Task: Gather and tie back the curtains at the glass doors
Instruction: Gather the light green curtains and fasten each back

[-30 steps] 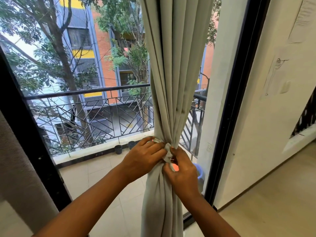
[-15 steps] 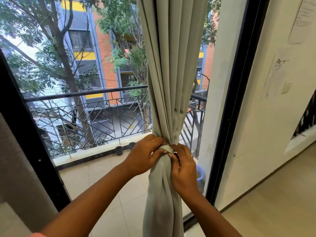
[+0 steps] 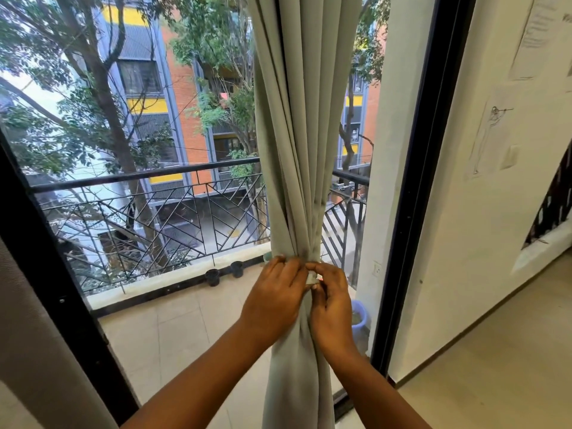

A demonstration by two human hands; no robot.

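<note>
Lavender pot (image 3: pixel 359 315) on the balcony, contents unclear, left hand (image 3: pixel 275 300) and right hand (image 3: pixel 332 300) both pinching the tie (image 3: pixel 311 277), mostly hidden, around the gathered curtain (image 3: pixel 306 125)

Balcony railing (image 3: pixel 148 178), 2 pots (image 3: pixel 212 277).

bright daylight through the glass doors (image 3: pixel 192 212), soft shadows, sharp focus, wide-angle bending at edges

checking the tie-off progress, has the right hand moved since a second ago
Yes. The right hand has risen along the gathered curtain, from below the cinched waist to level with the left hand, where it pinches the tie-back.
</note>
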